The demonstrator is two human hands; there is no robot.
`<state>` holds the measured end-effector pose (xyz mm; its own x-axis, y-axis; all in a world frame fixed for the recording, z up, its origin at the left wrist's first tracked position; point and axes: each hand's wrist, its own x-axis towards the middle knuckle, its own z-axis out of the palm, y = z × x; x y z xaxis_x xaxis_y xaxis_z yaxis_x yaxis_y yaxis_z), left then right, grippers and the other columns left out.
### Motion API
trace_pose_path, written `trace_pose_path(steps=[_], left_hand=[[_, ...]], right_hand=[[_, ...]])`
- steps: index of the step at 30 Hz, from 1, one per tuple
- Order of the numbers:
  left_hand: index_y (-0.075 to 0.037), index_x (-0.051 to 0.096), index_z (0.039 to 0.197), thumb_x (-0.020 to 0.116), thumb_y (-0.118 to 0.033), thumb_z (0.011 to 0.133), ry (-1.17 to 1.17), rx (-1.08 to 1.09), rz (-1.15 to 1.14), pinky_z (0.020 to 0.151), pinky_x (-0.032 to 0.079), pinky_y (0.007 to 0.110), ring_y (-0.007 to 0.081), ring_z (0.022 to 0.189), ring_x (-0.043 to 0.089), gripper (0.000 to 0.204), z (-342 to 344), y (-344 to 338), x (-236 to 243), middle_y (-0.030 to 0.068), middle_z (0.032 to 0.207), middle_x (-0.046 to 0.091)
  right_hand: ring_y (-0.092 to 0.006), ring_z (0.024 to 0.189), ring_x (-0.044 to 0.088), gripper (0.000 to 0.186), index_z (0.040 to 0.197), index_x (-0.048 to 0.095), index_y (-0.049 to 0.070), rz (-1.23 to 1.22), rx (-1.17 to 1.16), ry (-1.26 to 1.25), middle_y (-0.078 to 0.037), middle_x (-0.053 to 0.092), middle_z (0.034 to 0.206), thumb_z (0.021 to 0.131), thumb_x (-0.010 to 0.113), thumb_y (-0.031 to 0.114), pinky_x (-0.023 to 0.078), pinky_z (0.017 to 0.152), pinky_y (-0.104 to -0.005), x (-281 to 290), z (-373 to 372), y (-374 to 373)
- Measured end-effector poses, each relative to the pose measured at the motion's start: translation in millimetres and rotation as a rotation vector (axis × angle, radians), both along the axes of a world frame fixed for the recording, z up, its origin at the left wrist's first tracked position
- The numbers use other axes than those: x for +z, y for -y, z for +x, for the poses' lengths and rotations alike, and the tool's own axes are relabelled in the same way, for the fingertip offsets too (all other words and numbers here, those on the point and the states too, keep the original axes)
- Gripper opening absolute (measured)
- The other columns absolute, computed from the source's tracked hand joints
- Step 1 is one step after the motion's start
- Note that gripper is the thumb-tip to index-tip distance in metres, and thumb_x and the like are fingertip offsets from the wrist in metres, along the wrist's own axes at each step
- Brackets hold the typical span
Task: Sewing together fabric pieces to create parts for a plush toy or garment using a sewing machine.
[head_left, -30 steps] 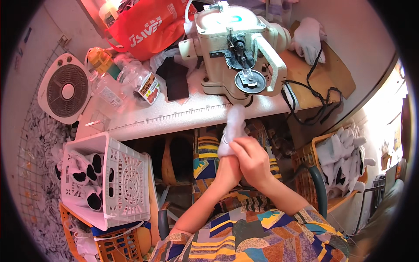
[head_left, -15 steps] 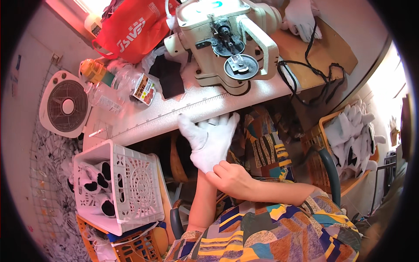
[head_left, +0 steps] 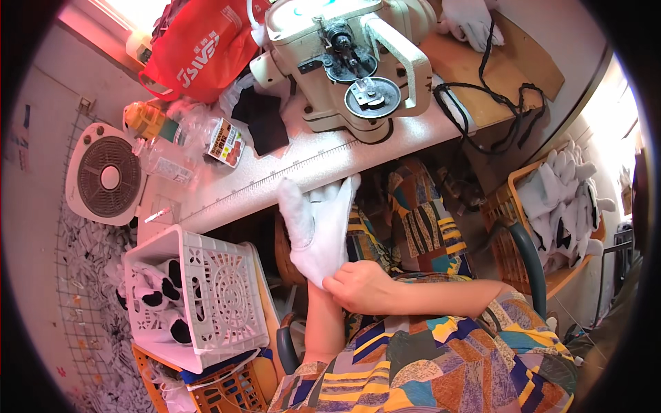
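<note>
Wearing patterned clothes [head_left: 413, 358], one person sits between two chair arms [head_left: 530, 268]. The left hand [head_left: 318, 242] is inside one glove [head_left: 334, 224], so how its fingers are set cannot be told. The right hand [head_left: 359, 288] pinches the glove's cuff between thumb and bent fingers.

The glove points away from the body, over the lap, its tips at the table's near edge. It is plain white, fuzzy on the left digit and smoother across the middle; the two outer digits stand apart, while those between look short and blur together.

Three containers flank the lap: one white crate [head_left: 234, 296] and one low orange basket [head_left: 231, 396] at left, one taller orange basket [head_left: 509, 213] at right. The crate and right basket hold white pieces with black patches, too jumbled to count.

Beyond, the table [head_left: 200, 215] bears one ruler strip [head_left: 275, 173], two bottles [head_left: 169, 165], one labelled jar [head_left: 224, 141], dark cloth [head_left: 268, 131] and one machine [head_left: 317, 103] with two round discs [head_left: 372, 98]. One fan [head_left: 109, 177] stands left, one red bag [head_left: 203, 51] behind; black cord [head_left: 489, 103] lies right.
</note>
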<state>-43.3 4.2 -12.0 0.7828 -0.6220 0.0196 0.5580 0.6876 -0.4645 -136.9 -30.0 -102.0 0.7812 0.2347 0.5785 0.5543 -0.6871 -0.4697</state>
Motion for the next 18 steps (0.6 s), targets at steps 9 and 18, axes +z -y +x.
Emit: trace_pose_path(steps=[9, 18], left_hand=[[-0.017, 0.049, 0.136, 0.06, -0.061, 0.084, 0.378, 0.225, 0.705, 0.113, 0.023, 0.049, 0.022, 0.13, 0.043, 0.069, 23.7, -13.5, -80.5, 0.0002, 0.138, 0.05], [-0.013, 0.048, 0.133, 0.062, -0.042, 0.085, 0.704, 0.235, 1.777, 0.106, 0.029, 0.045, 0.0202, 0.12, 0.044, 0.058, 35.3, -40.0, -116.3, 0.005, 0.134, 0.049]], right_hand=[[-0.0239, 0.062, 0.061, 0.012, 0.079, 0.054, 0.007, 0.04, 0.145, -0.049, -0.006, 0.058, 0.064, 0.074, 0.062, 0.014, 0.048, 0.05, -0.0373, -27.8, -5.0, -4.0], [-0.0269, 0.081, 0.057, 0.024, 0.091, 0.057, 0.007, 0.067, -0.028, -0.086, -0.009, 0.057, 0.084, 0.071, 0.067, 0.014, 0.049, 0.065, -0.037, -24.0, -3.2, -10.2]])
